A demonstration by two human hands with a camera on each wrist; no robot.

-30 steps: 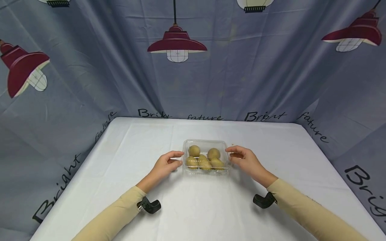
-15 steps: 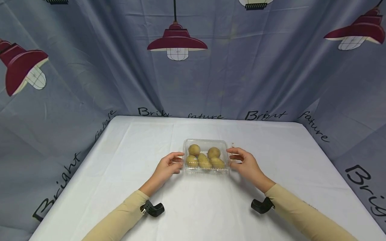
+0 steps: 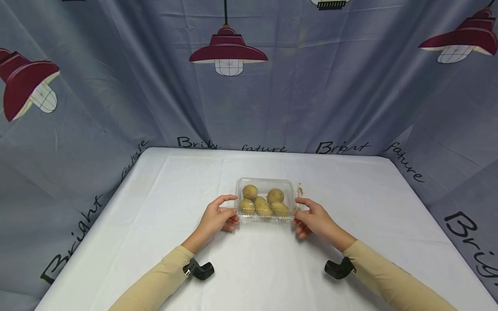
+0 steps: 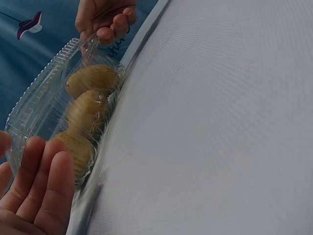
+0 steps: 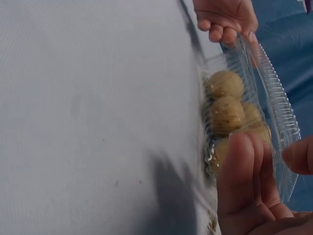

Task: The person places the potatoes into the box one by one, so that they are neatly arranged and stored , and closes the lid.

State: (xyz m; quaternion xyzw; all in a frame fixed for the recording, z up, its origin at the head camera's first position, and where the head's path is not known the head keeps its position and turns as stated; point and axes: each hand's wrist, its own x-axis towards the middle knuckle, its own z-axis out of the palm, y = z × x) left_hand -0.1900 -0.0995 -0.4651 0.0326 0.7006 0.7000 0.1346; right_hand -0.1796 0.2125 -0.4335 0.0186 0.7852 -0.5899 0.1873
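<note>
A clear plastic clamshell box [image 3: 266,186] with several potatoes [image 3: 275,195] inside rests on the white cloth. My left hand [image 3: 214,218] is at the box's left side, thumb and index finger at its front corner, the other fingers curled lower down. My right hand [image 3: 317,220] grips the right front corner likewise. In the left wrist view, the ridged rim [image 4: 36,90] runs between both hands, and my left fingers [image 4: 56,186] partly hide the potatoes. The right wrist view has my right fingers [image 5: 237,181] in front of the box's near end.
White cloth covers the table [image 3: 186,172]. Brown crumbs [image 3: 299,190] lie just right of the box. A blue-grey curtain [image 3: 303,86] with printed red lamps hangs behind the table and along its sides. Each wrist carries a black camera mount [image 3: 199,270].
Both hands have moved slightly toward the box's front corners. Their lower fingers now curl below the thumbs. The box has stayed nearly in place; crumbs beside it show more.
</note>
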